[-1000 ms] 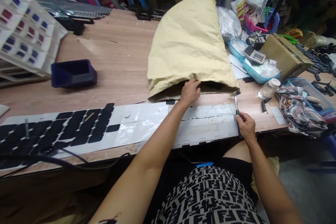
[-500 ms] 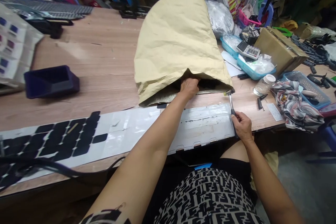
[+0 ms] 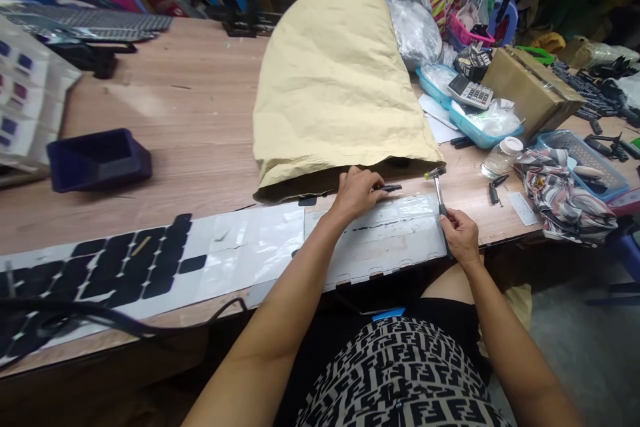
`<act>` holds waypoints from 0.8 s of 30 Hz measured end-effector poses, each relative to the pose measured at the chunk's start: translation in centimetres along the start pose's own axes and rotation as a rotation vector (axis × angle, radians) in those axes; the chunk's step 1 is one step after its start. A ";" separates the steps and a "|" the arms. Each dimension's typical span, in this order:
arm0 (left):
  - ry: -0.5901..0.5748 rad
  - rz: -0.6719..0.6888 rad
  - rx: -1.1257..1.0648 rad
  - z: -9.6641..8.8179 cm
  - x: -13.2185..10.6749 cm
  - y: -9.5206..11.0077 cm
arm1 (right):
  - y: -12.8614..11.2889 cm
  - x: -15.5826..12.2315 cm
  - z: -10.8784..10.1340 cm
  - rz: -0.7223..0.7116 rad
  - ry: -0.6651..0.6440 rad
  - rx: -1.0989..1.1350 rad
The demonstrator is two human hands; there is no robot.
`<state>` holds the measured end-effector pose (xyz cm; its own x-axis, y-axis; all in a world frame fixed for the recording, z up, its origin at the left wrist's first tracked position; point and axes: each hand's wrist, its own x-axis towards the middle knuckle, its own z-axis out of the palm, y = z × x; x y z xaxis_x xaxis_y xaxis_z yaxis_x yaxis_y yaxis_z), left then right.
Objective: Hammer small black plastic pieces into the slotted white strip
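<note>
My left hand (image 3: 356,191) is closed on a thin black strip-like part (image 3: 389,187) just in front of the mouth of a big tan paper sack (image 3: 336,80) lying on the wooden table (image 3: 200,127). My right hand (image 3: 461,235) grips the handle of a small hammer (image 3: 437,184), whose head rests near the sack's right corner. Both hands hover over a long white sheet (image 3: 380,233) along the table's front edge, with several flat black pieces (image 3: 125,267) stuck on its left part.
A dark blue tray (image 3: 97,159) sits at left. At right are blue baskets with a calculator (image 3: 470,91), a cardboard box (image 3: 533,90), a small jar (image 3: 500,157) and a patterned cloth (image 3: 565,193). A black cable (image 3: 100,317) runs along the front edge.
My left hand went into the sack's mouth, then came back out toward me holding a black strip-like part. The right hand with the hammer hardly moved.
</note>
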<state>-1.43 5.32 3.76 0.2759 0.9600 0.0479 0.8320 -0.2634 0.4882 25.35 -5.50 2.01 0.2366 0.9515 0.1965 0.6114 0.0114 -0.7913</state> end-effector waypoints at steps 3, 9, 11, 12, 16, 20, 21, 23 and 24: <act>0.030 0.060 -0.099 1.4 -3.5 0.1 | 0.1 0.1 0.0 0.005 0.006 0.004; 0.101 0.021 -0.309 3.6 -5.5 -0.8 | -0.1 0.0 -0.1 -0.032 0.022 -0.020; 0.102 0.013 -0.336 3.7 -5.3 -1.0 | -0.7 -0.6 -0.3 -0.109 0.043 -0.090; 0.099 0.008 -0.342 3.7 -5.3 -1.1 | -1.2 -1.1 -0.3 -0.151 0.046 -0.125; 0.104 0.000 -0.351 3.8 -5.1 -1.1 | -3.2 -3.4 -0.5 -0.277 -0.068 -0.137; 0.113 -0.017 -0.351 3.8 -5.0 -0.9 | -4.6 -5.3 -0.1 -0.352 -0.163 -0.140; 0.111 -0.018 -0.350 3.8 -5.0 -0.9 | -4.7 -5.5 0.1 -0.368 -0.166 -0.147; 0.111 -0.016 -0.348 3.8 -5.0 -0.8 | -4.7 -5.8 0.4 -0.391 -0.163 -0.169; 0.110 -0.017 -0.346 3.8 -5.0 -0.7 | -4.6 -5.9 0.5 -0.397 -0.163 -0.185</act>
<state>-1.59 0.38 -0.11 0.1942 0.9734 0.1219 0.6184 -0.2180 0.7550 20.76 -11.01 4.26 -0.1551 0.9208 0.3579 0.7588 0.3430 -0.5537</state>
